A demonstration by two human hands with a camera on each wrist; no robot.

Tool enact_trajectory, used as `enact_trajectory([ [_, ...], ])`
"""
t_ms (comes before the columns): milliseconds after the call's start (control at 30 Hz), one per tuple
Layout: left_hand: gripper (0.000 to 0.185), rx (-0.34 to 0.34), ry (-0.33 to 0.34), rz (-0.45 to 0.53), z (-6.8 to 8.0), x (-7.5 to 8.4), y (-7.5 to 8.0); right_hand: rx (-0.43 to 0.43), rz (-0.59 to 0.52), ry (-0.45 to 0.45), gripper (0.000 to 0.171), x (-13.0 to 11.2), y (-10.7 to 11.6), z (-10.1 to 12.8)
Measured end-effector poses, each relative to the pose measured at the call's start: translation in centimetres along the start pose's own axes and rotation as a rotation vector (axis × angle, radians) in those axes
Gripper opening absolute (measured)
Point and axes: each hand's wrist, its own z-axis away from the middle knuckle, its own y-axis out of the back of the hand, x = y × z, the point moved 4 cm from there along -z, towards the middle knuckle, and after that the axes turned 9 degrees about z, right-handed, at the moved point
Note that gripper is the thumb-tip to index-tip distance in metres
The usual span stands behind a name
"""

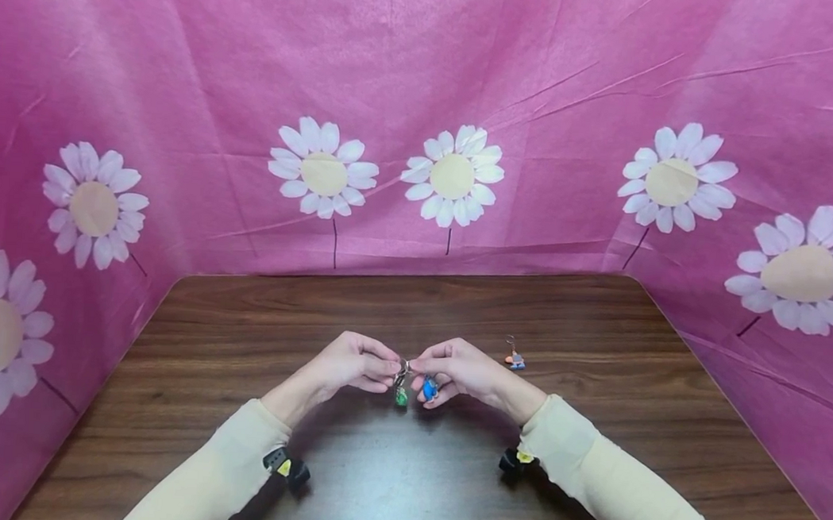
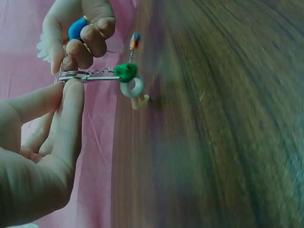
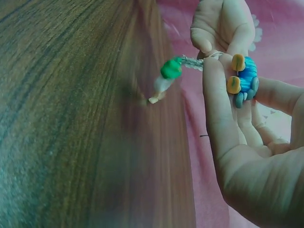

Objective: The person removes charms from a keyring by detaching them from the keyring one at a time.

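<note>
Above the middle of the wooden table [image 1: 599,319], both hands meet at a small metal key ring [image 1: 403,366]. My left hand [image 1: 392,367] pinches the key ring [image 2: 69,76] between thumb and forefinger. A short chain hangs from it with a green charm [image 1: 402,397] [image 2: 126,71] [image 3: 171,69] and a whitish ring-shaped piece [image 2: 132,87]. My right hand [image 1: 420,368] touches the same ring with its thumb tip. Its curled fingers hold a blue charm [image 1: 429,388] [image 2: 76,27] with orange spots [image 3: 244,78].
Another small keychain with an orange and blue charm [image 1: 514,357] [image 2: 135,42] lies on the table just right of my hands. Pink cloth printed with white daisies [image 1: 450,174] walls in the table at the back and on both sides.
</note>
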Motion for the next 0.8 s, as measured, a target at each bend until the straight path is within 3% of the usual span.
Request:
enact_trajectory([
  [200,0.018,-0.015,-0.076,-0.124,0.2,0.5,-0.7,0.013,-0.014,0.023,0.023,0.2,0.1,-0.1],
  [333,0.019,-0.016,-0.122,-0.15,0.4,0.8,-1.3,0.029,-0.03,0.052,0.016,0.2,0.3,-0.1],
  [433,0.023,-0.01,-0.093,-0.082,0.4,0.5,-1.4,0.054,-0.066,0.079,0.013,0.1,0.5,-0.1],
  [633,0.024,-0.052,0.047,0.109,0.5,-0.3,-1.4,0.07,-0.098,0.114,0.012,0.1,0.6,-0.1],
  [800,0.022,-0.075,0.062,0.187,0.4,-0.3,-1.3,0.08,-0.114,0.14,0.014,0.0,0.6,0.0],
])
